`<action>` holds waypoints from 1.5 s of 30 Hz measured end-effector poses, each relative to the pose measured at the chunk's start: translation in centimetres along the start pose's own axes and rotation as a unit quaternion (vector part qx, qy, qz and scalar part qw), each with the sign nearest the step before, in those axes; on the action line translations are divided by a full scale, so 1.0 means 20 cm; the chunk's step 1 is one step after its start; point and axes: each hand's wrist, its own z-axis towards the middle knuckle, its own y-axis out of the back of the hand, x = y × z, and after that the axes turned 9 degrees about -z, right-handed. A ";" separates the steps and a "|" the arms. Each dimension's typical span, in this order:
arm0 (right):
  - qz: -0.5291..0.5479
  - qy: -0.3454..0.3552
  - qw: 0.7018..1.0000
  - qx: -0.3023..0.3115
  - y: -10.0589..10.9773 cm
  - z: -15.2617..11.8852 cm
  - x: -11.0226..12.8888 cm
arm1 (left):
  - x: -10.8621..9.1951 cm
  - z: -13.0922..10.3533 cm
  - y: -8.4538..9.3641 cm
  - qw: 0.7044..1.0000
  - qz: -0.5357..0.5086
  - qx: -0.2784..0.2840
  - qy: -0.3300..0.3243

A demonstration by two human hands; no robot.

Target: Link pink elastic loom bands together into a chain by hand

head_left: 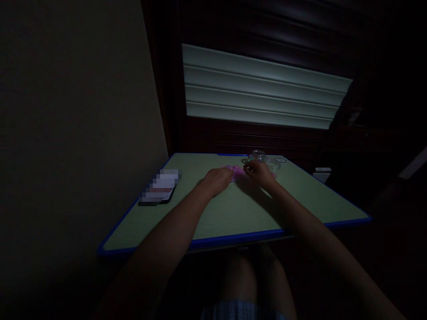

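A small pink, shiny, partly see-through piece [238, 172] lies on the light green tabletop; the dim light hides its exact kind. My left hand [218, 181] rests at its left edge, fingers closed and fingertips on the pink material. Just right of it is my right hand [262, 176], its fingers curled in a pinch above the table. Anything between those fingertips is too small to tell. Behind my right hand stands a clear jar [258, 155] with small colourful bits around its lower part. Another clear round container [275, 166] is partly covered by that hand.
The green table [213, 222] has a raised blue rim. A flat, blurred-out object [162, 186] lies near its left edge. A clear lid-like disc [282, 161] is at the back right. The wall [83, 111] stands to the left, with dark slatted panelling [233, 138] behind.
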 end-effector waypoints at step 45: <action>-0.090 0.152 0.972 0.156 -0.04 -0.03 0.01 | 0.03 0.01 -0.03 1.000 0.017 -0.005 -0.010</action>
